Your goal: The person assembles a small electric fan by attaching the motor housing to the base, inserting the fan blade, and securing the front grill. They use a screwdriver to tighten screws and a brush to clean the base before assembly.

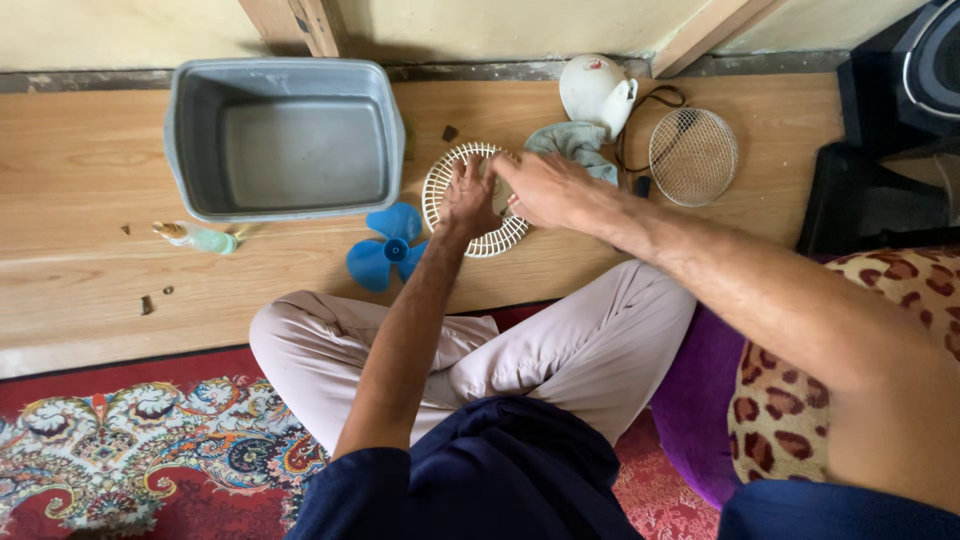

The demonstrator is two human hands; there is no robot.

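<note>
A round white fan grille lies flat on the wooden floor in front of me. My left hand presses on its middle with the fingers spread. My right hand rests on its right side, fingers curled over the centre; what they hold is hidden. A blue fan blade lies just left of the grille. A grey-green cloth is behind my right hand.
An empty grey plastic tub stands at the back left. A small spray bottle lies to its left front. A white fan body with a black cord and a wire mesh grille lie at the back right. A patterned rug is under my legs.
</note>
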